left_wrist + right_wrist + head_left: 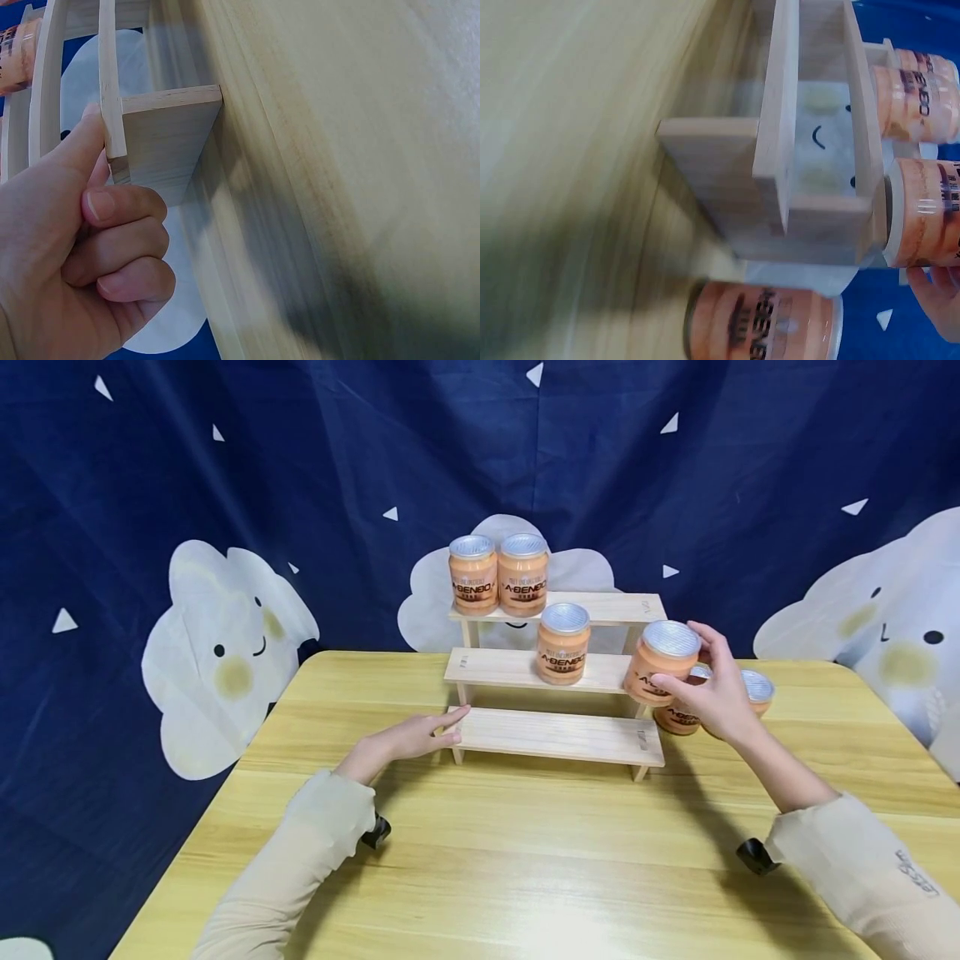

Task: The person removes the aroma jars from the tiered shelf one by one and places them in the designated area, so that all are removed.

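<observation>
A three-tier wooden rack [555,735] stands on the table. My left hand [408,739] pinches the left end of its lowest shelf [111,82] between thumb and index finger, the other fingers curled. My right hand [716,693] grips an orange jar [660,664] with a silver lid, at the right end of the middle shelf; in the right wrist view this jar [926,214] is beside the shelf edge. Another jar [562,645] stands on the middle shelf, and two jars [473,577] [523,577] stand side by side at the left of the top shelf.
Two more jars [677,718] [757,689] stand on the table right of the rack, partly hidden behind my right hand. A dark blue curtain [337,460] with white clouds hangs behind the table [480,860].
</observation>
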`<state>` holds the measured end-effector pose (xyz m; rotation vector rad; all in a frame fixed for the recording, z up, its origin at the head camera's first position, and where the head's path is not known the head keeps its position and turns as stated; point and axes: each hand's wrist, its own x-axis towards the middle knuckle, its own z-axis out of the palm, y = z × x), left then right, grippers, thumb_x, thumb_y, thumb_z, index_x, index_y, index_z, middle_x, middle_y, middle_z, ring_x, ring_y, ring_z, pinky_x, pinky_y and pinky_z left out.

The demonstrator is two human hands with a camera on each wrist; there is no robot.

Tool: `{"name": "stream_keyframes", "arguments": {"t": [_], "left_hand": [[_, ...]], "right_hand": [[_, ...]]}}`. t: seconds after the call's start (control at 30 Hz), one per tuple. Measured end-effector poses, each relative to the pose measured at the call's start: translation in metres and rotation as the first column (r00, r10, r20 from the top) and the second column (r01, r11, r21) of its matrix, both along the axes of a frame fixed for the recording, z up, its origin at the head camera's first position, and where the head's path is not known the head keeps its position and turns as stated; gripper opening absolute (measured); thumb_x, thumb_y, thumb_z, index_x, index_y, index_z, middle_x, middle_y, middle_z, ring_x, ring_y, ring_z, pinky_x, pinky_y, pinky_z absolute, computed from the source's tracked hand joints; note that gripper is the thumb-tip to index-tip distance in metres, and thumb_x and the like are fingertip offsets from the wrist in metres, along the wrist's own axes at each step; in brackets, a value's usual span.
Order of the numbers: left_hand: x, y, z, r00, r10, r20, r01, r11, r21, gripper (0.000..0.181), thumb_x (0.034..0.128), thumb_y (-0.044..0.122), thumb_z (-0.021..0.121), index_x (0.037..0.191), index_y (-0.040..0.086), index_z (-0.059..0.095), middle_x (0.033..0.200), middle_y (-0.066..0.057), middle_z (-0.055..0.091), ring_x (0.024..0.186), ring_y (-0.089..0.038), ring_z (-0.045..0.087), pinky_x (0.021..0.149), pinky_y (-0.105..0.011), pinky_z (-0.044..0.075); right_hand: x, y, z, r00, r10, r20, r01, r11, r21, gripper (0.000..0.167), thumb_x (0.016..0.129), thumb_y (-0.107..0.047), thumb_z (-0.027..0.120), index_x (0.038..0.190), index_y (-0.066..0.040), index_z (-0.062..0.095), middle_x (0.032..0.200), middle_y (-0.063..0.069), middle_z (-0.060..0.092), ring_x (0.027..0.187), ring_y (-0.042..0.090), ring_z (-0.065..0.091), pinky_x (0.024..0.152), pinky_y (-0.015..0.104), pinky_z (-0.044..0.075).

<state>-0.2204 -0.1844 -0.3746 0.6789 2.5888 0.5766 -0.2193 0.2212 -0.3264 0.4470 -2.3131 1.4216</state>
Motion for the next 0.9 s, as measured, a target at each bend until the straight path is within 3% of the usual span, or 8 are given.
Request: {"name": "stream_keyframes", "arguments": {"t": [0.17,0.57,0.77,0.9], "left_hand": [[0.000,-0.001,0.000,1.000,0.004,0.006,-0.004,1.000,0.007,0.058,0.0976,0.039,0.038,0.147,0.018,0.016,0.145,-0.016,0.029,0.126,-0.039,0.036,0.105,-0.050,0.027],[-0.001,-0.001,-0.002,1.000,-0.003,-0.010,0.003,1.000,-0.005,0.058,0.0978,0.039,0.037,0.147,0.018,0.016,0.145,-0.016,0.030,0.125,-0.040,0.037,0.105,-0.049,0.028],[-0.001,-0.001,-0.002,1.000,0.001,-0.006,-0.001,1.000,0.006,0.058,0.0979,0.038,0.038,0.147,0.018,0.016,0.145,-0.016,0.029,0.125,-0.040,0.037,0.105,-0.048,0.028],[-0.001,0.000,-0.002,1.000,0.000,-0.008,0.001,1.000,0.009,0.058,0.0979,0.037,0.038,0.147,0.018,0.016,0.145,-0.016,0.028,0.125,-0.039,0.037,0.106,-0.048,0.028]], "right_hand": [[0.006,0.016,-0.003,0.998,-0.063,-0.005,0.063,0.998,-0.029,0.075,0.074,0.010,0.067,0.136,0.004,0.027,0.107,-0.017,0.041,0.092,-0.001,0.043,0.069,0.003,0.040],[0.017,0.055,-0.003,0.978,-0.211,-0.002,0.211,0.977,-0.019,0.072,0.075,0.003,0.069,0.136,-0.002,0.032,0.108,-0.017,0.039,0.089,-0.002,0.043,0.071,0.002,0.038],[0.020,0.079,0.004,0.954,-0.300,-0.021,0.297,0.951,-0.088,0.068,0.075,0.004,0.068,0.134,-0.007,0.036,0.109,-0.017,0.040,0.092,-0.004,0.042,0.076,0.003,0.034],[0.017,0.099,0.006,0.923,-0.384,0.016,0.384,0.918,-0.097,0.068,0.076,0.001,0.069,0.135,-0.008,0.035,0.107,-0.019,0.041,0.093,-0.006,0.041,0.078,0.003,0.031]]}}
